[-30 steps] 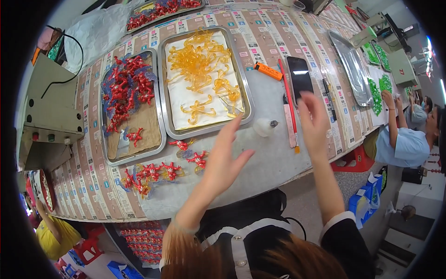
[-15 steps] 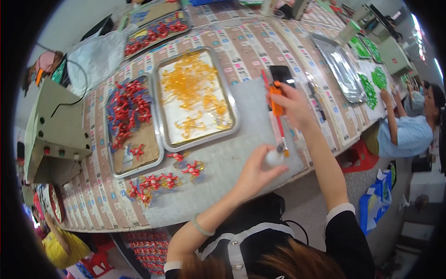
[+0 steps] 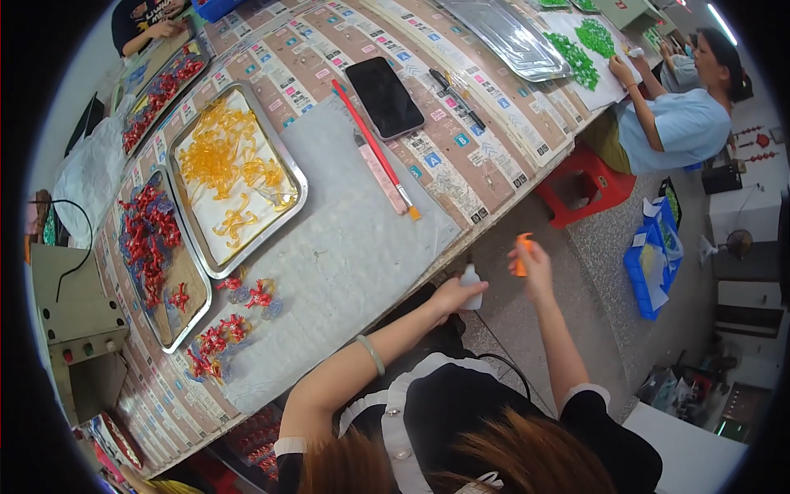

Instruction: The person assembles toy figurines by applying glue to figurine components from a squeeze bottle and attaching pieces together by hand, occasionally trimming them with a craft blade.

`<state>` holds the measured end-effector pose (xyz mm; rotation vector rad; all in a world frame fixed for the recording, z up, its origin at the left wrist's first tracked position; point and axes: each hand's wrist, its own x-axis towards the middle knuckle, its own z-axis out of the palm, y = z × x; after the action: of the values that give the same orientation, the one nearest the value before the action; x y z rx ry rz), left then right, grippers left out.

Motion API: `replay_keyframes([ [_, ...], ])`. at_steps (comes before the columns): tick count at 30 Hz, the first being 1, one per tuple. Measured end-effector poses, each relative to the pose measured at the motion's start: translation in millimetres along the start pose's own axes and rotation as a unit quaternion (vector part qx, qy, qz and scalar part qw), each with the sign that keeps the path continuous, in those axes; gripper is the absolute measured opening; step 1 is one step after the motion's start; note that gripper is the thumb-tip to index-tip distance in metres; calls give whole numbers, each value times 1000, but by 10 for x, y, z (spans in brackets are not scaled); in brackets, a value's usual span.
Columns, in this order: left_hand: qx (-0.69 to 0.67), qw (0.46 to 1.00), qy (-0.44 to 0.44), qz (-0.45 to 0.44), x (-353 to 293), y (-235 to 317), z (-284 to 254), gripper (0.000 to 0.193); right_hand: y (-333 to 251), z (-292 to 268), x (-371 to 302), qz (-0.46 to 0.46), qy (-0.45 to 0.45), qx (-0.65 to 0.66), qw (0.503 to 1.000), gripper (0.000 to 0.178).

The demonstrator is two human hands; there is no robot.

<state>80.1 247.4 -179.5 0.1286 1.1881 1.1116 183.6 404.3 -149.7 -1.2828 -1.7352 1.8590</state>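
Observation:
Beyond the table's near edge, my left hand is closed around a small white bottle. My right hand, a little to its right, grips a small orange plastic object whose kind I cannot make out. Both hands are over the floor, apart from each other. On the grey sheet nearest them lie a red-handled brush and a narrow pinkish strip. A black phone lies beside the brush. Several red and clear plastic figures are lined up on the sheet's left part.
One metal tray holds yellow translucent pieces; another tray holds red figures. Farther off are a shiny tray, pens and green pieces. A co-worker in light blue sits near a red stool. A grey machine stands left.
My view has turned to the right. Both hands have moved off the tabletop past its near edge, carrying the white bottle and the orange object; the brush and phone are now uncovered.

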Motion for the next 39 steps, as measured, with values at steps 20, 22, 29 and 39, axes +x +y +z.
replay_keyframes([
  [20, -11, 998, -27, -58, 31, -65, -56, 46, 691, 556, 380, 130, -77, -48, 987, 29],
  [22, -11, 998, -31, -57, 25, -59, -61, 45, 665, 591, 369, 119, -65, -16, 991, 28],
  [29, -14, 997, -37, -64, 22, -40, -54, 46, 784, 515, 437, 138, -70, -54, 987, 33],
  [39, -28, 999, -21, -31, 21, -76, -54, 48, 737, 534, 408, 99, -84, -81, 988, 29],
])
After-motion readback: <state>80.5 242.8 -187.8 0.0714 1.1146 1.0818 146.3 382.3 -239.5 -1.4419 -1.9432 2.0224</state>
